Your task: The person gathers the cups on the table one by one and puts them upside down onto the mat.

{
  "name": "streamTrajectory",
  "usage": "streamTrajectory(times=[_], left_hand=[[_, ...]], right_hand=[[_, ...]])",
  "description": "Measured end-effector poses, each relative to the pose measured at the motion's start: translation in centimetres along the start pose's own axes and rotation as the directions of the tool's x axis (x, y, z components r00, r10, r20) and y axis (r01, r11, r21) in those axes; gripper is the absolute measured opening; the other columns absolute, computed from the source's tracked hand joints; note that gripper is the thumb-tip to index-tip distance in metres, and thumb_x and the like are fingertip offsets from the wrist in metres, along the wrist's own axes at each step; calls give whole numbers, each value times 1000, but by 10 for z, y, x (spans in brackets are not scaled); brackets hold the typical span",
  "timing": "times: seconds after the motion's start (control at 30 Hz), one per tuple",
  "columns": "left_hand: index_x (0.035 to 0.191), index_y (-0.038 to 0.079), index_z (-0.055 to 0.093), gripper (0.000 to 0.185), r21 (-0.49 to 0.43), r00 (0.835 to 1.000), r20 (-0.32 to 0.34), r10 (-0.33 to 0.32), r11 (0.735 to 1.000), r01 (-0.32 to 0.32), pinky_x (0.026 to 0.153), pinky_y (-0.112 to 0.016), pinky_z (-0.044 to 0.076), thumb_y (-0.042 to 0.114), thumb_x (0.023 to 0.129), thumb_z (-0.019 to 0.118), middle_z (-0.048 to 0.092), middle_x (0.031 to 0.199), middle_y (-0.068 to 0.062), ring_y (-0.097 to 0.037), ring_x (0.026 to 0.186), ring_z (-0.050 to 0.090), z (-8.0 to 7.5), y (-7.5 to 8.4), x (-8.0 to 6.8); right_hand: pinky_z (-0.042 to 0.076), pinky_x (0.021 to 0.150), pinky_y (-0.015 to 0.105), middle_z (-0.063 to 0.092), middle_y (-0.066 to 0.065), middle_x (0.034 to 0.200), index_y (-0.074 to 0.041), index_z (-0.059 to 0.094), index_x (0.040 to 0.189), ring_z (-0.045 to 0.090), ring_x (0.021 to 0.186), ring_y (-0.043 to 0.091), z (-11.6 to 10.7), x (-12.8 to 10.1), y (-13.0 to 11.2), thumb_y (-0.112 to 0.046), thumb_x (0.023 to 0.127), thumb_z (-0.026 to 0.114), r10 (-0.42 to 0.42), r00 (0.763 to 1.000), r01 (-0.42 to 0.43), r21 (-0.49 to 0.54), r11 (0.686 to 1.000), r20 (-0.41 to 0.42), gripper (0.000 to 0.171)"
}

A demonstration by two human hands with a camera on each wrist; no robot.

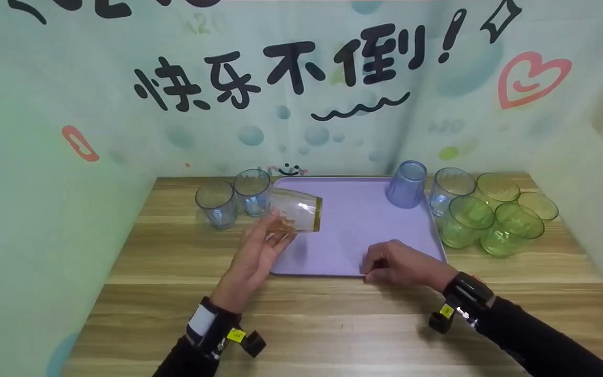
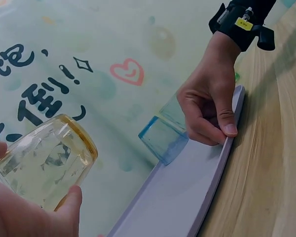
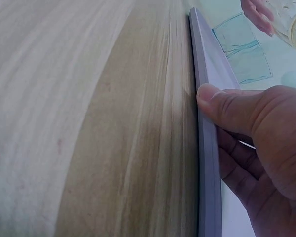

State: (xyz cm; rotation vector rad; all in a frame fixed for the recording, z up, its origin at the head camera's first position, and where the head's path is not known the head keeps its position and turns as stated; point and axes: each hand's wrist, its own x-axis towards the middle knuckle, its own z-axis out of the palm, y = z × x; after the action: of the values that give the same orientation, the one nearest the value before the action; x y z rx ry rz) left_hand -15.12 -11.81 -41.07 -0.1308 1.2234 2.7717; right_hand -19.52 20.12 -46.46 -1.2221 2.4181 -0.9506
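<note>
My left hand [image 1: 254, 254] grips an amber-tinted drinking glass [image 1: 299, 212] by its side, above the left part of a lilac tray [image 1: 354, 235]. That glass is tipped sideways, its thick base toward the right. The left wrist view shows the thumb against the lower side of the amber glass [image 2: 49, 160]. At the tray's front edge, my right hand [image 1: 403, 264] pinches the rim, thumb outside and fingers inside, as the right wrist view shows up close with the thumb [image 3: 227, 106]. A blue glass [image 1: 407, 188] stands upside down in the tray's back right corner.
Two upright bluish glasses [image 1: 216, 207] stand left of the tray. To its right, a clear bluish glass [image 1: 450, 188] stands with several green and yellowish glasses [image 1: 511, 230], close together. A printed cloth backdrop [image 1: 301, 136] rises behind the wooden table [image 1: 322, 324].
</note>
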Motion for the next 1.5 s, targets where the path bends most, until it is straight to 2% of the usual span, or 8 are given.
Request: streamTrajectory(times=[0.13, 0.33, 0.5, 0.77, 0.97, 1.13, 1.3, 1.5], left_hand=[[125, -5, 53, 37, 13, 1000, 18, -16, 1000, 16, 103, -42, 46, 19, 99, 65, 51, 126, -22, -33, 116, 55, 3, -4, 0], [106, -1, 63, 22, 1, 999, 12, -41, 999, 41, 103, -43, 46, 20, 99, 64, 57, 116, -19, -31, 107, 58, 7, -10, 0], [109, 0, 60, 24, -8, 997, 31, -64, 998, 65, 103, -43, 45, 21, 99, 64, 56, 118, -19, -30, 108, 57, 8, -15, 0], [117, -3, 60, 31, -9, 992, 76, -98, 995, 99, 103, -44, 45, 22, 98, 64, 56, 121, -20, -32, 111, 58, 12, -24, 0], [103, 1, 67, 20, -37, 989, 98, -112, 993, 116, 104, -44, 45, 20, 99, 63, 59, 113, -17, -28, 104, 60, 18, -27, -1], [98, 2, 67, 18, -56, 986, 111, -120, 990, 127, 104, -44, 44, 20, 98, 64, 62, 108, -15, -27, 101, 61, 21, -28, -5], [99, 2, 65, 17, -72, 980, 144, -135, 987, 147, 104, -45, 43, 19, 97, 65, 62, 107, -16, -28, 101, 63, 23, -30, -8], [99, 2, 66, 16, -56, 971, 182, -154, 985, 166, 105, -45, 43, 17, 99, 62, 61, 107, -16, -27, 102, 63, 25, -35, -11]], right_hand=[[53, 75, 31, 69, -9, 92, -15, 77, 98, 64, 84, 11, -1, -2, 0, -10, 89, 79, -7, 1000, 6, -4, 1000, -8, 11], [54, 76, 31, 70, -9, 93, -14, 77, 99, 64, 85, 12, -1, -3, 1, -13, 87, 81, 25, 1000, -25, 17, 1000, 0, 12], [54, 76, 31, 68, -12, 93, -17, 76, 103, 64, 86, 12, -2, -5, 0, -23, 89, 81, 81, 997, -81, 26, 996, 9, 16], [53, 88, 39, 66, 7, 113, -6, 61, 131, 63, 101, 20, -5, -4, -4, -34, 88, 81, 134, 986, -119, 147, 982, -97, 55], [51, 94, 47, 55, 25, 130, -3, 45, 144, 60, 114, 37, -10, 2, -12, -15, 86, 83, 134, 958, -37, 355, 934, -255, 71], [49, 95, 50, 49, 24, 140, -9, 39, 150, 53, 120, 48, -10, 9, -19, -4, 84, 83, 121, 934, 53, 466, 883, -336, 79], [50, 95, 48, 49, 17, 142, -10, 36, 153, 53, 120, 46, -6, 11, -28, 1, 83, 82, 109, 922, 102, 505, 857, -372, 85], [52, 92, 47, 51, 16, 139, -10, 35, 154, 58, 113, 36, -1, 14, -37, 3, 82, 82, 65, 908, 165, 494, 854, -414, 87]])
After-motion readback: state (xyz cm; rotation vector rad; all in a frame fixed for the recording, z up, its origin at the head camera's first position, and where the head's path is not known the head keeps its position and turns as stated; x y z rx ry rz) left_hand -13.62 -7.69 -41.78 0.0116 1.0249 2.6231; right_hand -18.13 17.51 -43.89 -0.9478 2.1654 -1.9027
